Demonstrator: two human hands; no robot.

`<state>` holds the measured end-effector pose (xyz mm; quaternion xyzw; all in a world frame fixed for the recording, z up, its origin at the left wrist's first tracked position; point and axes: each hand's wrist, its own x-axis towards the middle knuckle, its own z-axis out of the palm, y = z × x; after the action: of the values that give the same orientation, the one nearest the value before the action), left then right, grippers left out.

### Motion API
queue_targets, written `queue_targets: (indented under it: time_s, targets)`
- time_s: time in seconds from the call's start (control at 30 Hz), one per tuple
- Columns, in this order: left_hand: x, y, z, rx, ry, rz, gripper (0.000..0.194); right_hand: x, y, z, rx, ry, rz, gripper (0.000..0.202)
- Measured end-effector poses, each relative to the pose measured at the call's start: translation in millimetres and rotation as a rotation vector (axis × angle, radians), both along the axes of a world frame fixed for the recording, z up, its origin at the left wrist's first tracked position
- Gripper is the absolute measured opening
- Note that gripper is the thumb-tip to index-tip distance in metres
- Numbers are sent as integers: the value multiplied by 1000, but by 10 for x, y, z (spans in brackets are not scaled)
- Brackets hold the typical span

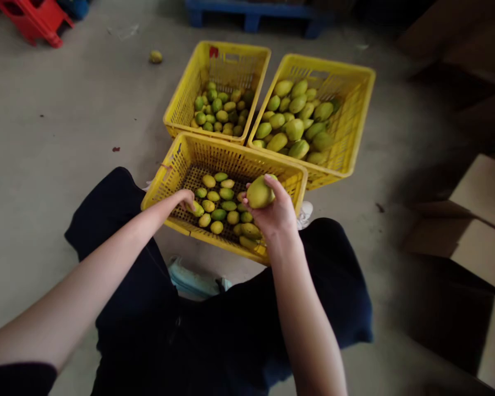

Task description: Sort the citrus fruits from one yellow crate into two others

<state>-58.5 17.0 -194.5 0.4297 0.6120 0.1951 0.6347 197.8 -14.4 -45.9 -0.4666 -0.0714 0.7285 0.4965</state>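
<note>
A large yellow-green mango (260, 192) rests in my right hand (278, 212), fingers and thumb wrapped round it above the right side of the front yellow crate (235, 147). My left hand (184, 198) reaches over that crate's left side, its fingers bent down round a small mango (197, 209); the fingertips are partly hidden. Between the hands, several small green and yellow mangoes lie spread over the crate's slatted floor. A few larger ones, such as a long mango (251, 231), lie below my right hand.
Behind stand a left crate (171, 118) of small mangoes and a right crate (361, 121) of larger ones. One loose mango (155, 56) lies on the floor. A red stool (37, 19), a blue pallet (249, 8) and cardboard boxes (484, 192) surround the area.
</note>
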Motion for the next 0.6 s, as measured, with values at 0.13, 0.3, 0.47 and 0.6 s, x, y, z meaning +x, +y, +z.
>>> queue_targets:
  time_s: [0.13, 0.3, 0.47, 0.6]
  targets:
    - [184, 410, 694, -4, -65, -139, 43, -79, -61, 108, 171, 34, 36, 27]
    - [489, 487, 1643, 272, -644, 3, 52, -110, -196, 338, 448, -22, 152, 37]
    - [486, 323, 2002, 254, -972, 211, 34, -30, -98, 550, 740, -454, 183, 58]
    - [371, 234, 2030, 310, -961, 329, 35, -6, 45, 493, 840, -610, 57, 55]
